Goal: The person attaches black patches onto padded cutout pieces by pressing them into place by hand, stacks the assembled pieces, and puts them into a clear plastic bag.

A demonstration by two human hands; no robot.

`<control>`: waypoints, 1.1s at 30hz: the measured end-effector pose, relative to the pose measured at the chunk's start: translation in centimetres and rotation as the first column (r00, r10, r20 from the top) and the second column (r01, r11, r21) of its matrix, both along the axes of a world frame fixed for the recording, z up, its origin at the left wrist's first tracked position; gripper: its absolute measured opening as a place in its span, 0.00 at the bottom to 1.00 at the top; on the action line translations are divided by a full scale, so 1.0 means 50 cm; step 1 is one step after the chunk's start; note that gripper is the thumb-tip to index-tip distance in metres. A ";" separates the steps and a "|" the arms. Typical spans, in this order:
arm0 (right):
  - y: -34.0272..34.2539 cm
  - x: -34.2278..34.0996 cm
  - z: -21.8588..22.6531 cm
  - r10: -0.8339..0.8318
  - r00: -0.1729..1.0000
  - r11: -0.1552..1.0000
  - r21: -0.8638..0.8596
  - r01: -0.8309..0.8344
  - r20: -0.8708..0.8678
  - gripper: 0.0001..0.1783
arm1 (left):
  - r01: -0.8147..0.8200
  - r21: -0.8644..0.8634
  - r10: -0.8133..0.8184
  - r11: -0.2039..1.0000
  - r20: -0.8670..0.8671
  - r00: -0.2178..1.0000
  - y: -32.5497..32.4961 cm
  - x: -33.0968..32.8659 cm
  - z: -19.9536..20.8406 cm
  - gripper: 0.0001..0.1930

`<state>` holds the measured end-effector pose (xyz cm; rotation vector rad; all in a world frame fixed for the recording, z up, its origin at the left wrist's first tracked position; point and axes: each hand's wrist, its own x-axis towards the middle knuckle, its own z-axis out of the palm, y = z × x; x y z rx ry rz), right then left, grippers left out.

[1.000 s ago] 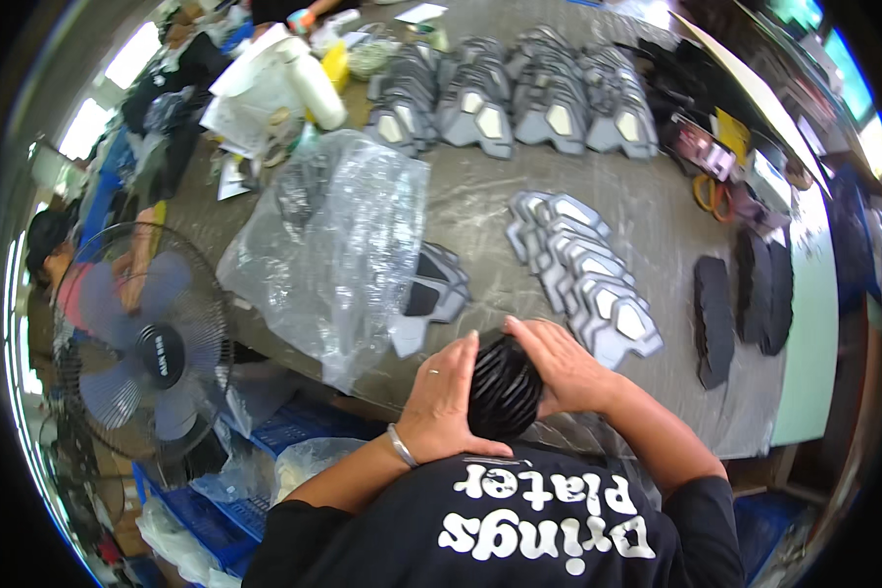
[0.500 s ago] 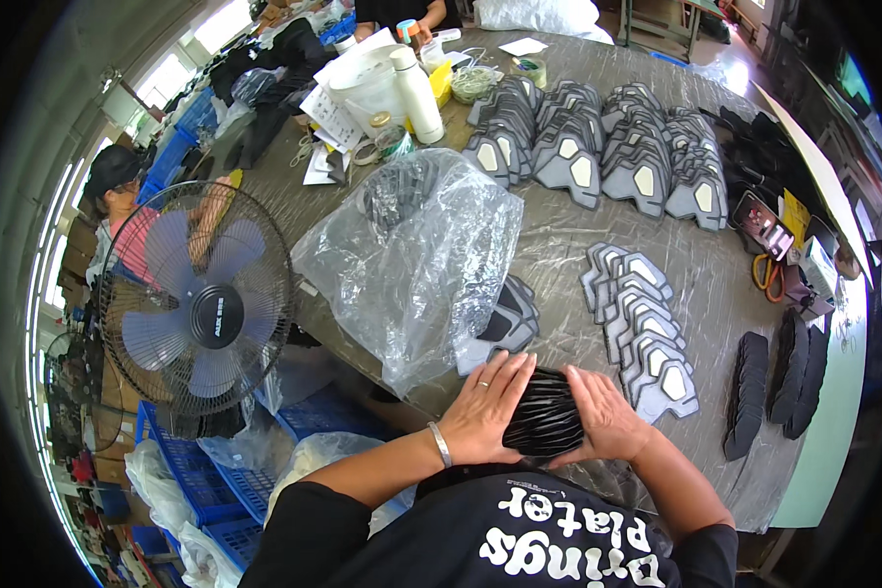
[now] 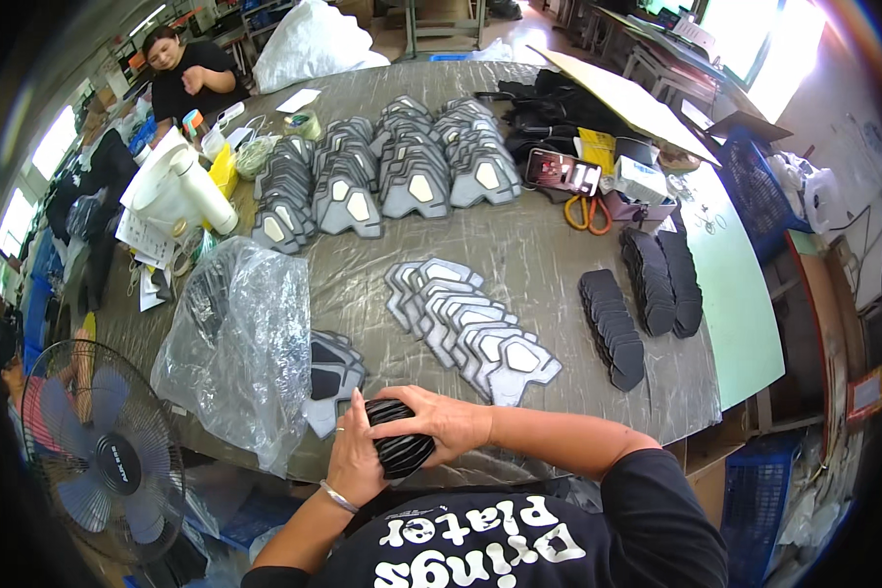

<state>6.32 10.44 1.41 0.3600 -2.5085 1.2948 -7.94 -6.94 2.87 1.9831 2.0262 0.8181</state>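
A thick stack of thin, shiny black pieces [image 3: 403, 453] is squeezed between my two hands at the table's near edge. My left hand [image 3: 356, 459] presses its left side, with a ring and a bracelet showing. My right hand [image 3: 445, 423] wraps over the far and right side, its fingers reaching across to the left hand. Just beyond my left hand lie grey pads with black centres [image 3: 331, 377], partly covered by a clear plastic bag [image 3: 235, 343]. Farther off to the right, an overlapping row of grey pads with white centres [image 3: 475, 328] rests on the table.
Several piled rows of similar grey pads [image 3: 348, 181] stand at the back. Rows of black oval pads [image 3: 612, 328], orange-handled scissors [image 3: 588, 214] and a phone [image 3: 563, 171] lie right. A white bottle [image 3: 204, 194] and a fan [image 3: 108, 451] are left. Another person [image 3: 196, 78] sits at the far left.
My view has swung to the right, so the table appears shifted left. My right hand has moved from the stack's right side to wrap over its far side. Both hands still hold it.
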 end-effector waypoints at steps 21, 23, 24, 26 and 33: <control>-0.022 -0.056 0.097 -0.107 0.916 0.383 -0.834 0.397 0.387 0.48 | -0.743 0.350 0.708 0.570 0.250 0.661 -0.106 -0.205 0.110 0.09; -0.042 -0.126 0.136 0.041 0.901 0.370 -0.844 0.388 0.432 0.44 | -0.738 0.431 0.713 0.519 0.257 0.652 -0.114 -0.217 0.134 0.10; -0.051 -0.167 0.146 0.041 0.908 0.384 -0.845 0.372 0.418 0.43 | -0.755 0.400 0.732 0.520 0.246 0.635 -0.114 -0.214 0.138 0.10; -0.062 -0.258 0.154 0.020 0.931 0.468 -0.826 0.313 0.364 0.42 | -0.684 0.477 0.690 0.552 0.199 0.696 -0.105 -0.204 0.158 0.11; -0.006 -0.544 0.052 -0.348 0.928 0.937 -0.019 0.349 -0.131 0.52 | -0.591 0.602 0.500 0.538 0.337 0.798 -0.077 -0.182 0.188 0.15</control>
